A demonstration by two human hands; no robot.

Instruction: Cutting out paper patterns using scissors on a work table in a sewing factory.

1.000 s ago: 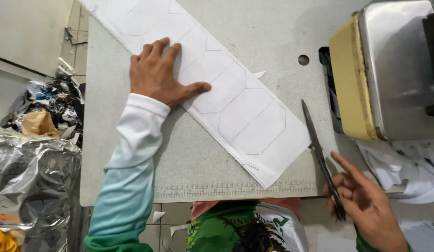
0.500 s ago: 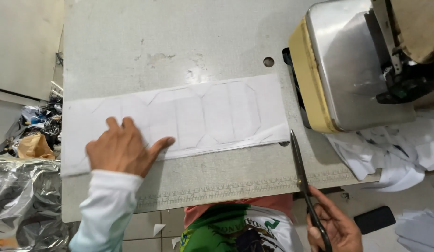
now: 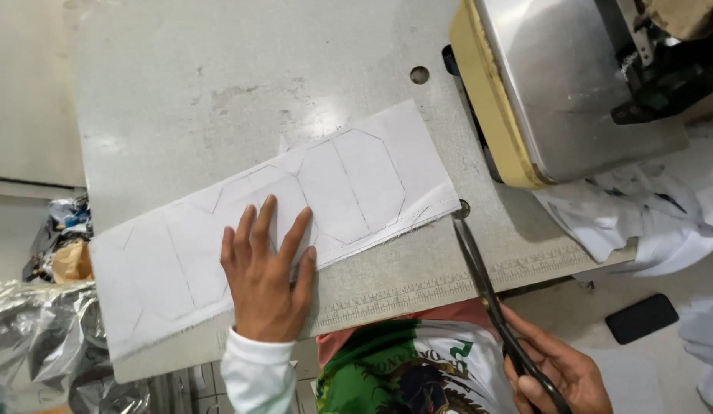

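Two hands show; the left hand (image 3: 266, 280) lies flat, fingers spread, on the white cloth (image 3: 295, 222); the right hand (image 3: 559, 372), partly cut off, grips scissors (image 3: 487, 291). Both rest on a worn grey table (image 3: 218, 92) beside a metal machine (image 3: 556, 84).

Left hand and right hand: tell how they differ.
The left hand lies flat, fingers spread, on the white fabric strip; the right hand grips the scissors below the table edge. The left wears a white sleeve; the right wrist is out of view. Both are bare.
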